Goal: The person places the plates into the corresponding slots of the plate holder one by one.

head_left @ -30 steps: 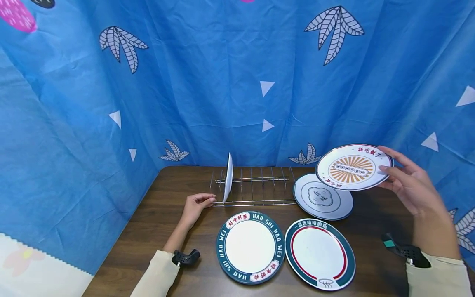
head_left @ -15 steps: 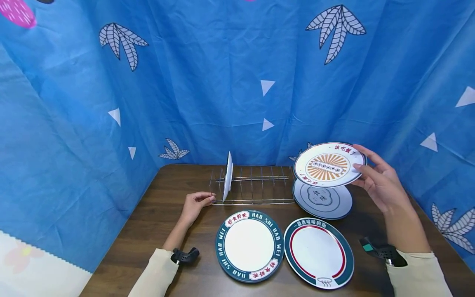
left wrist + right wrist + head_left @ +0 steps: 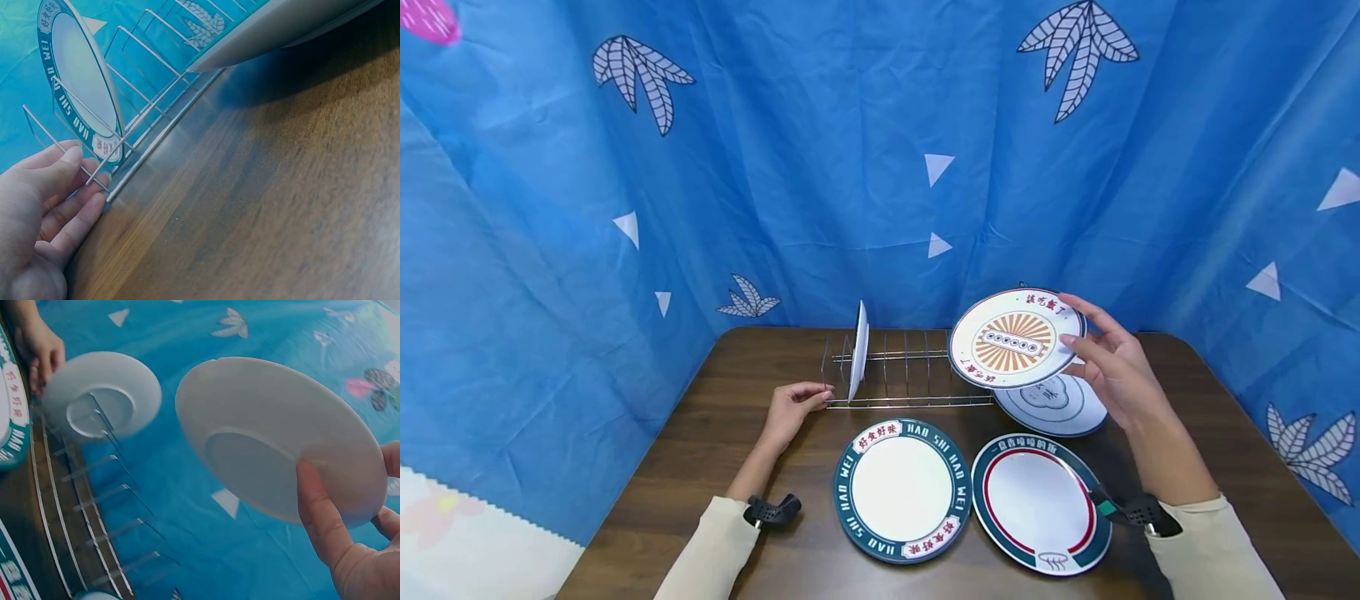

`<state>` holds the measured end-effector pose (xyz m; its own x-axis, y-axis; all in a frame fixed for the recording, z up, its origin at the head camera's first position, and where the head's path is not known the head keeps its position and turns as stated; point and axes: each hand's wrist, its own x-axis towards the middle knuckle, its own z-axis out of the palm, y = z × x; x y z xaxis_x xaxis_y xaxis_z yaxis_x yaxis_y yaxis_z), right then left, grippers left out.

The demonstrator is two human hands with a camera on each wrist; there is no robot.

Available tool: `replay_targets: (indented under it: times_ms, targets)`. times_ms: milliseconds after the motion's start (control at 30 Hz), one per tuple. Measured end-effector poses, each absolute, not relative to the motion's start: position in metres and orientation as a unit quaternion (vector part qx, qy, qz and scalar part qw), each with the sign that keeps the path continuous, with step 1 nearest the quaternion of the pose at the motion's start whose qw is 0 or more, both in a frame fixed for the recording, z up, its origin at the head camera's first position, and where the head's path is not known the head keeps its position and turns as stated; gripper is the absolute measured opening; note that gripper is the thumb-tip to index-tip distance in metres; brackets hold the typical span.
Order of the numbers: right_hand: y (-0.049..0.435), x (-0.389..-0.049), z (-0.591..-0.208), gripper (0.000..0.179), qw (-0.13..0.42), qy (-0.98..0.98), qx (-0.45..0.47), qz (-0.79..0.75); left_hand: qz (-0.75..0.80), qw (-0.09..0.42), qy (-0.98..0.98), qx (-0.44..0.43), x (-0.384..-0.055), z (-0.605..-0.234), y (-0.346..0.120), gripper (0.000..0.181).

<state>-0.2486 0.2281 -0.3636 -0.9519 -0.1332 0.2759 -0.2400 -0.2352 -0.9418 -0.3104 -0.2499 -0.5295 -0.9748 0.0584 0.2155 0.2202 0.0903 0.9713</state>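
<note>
My right hand point(image 3: 1112, 367) grips the right rim of a white plate point(image 3: 1015, 337) with an orange sunburst pattern, thumb on its face and fingers beneath. Tilted in the air, this plate overlaps the right end of the wire dish rack point(image 3: 917, 402) in the head view. The right wrist view shows its plain white underside point(image 3: 269, 437). At the rack's left end, my left hand point(image 3: 792, 412) pinches the end wire between thumb and fingers point(image 3: 75, 219). One plate point(image 3: 859, 354) stands upright in a left slot of the rack, its green lettered rim showing in the left wrist view.
A green-rimmed plate point(image 3: 902, 492) lies in front of the rack, beside a plate with a red ring point(image 3: 1041, 504). Behind that one lies a white plate with a grey motif point(image 3: 1060, 412), partly hidden under the held plate. A blue curtain point(image 3: 820, 167) hangs behind the table point(image 3: 700, 467).
My right hand has carried the sunburst plate leftward, from over the grey-motif plate to the right end of the rack. My left hand has stayed at the rack's left end.
</note>
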Motion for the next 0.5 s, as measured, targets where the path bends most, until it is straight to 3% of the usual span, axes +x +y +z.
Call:
replay_targets:
  times_ms: [500]
  targets:
    - [0.176, -0.255, -0.359, 0.060, 0.004, -0.665, 0.149, 0.732, -0.647, 0.053, -0.757, -0.082, -0.311, -0.529, -0.254, 0.021]
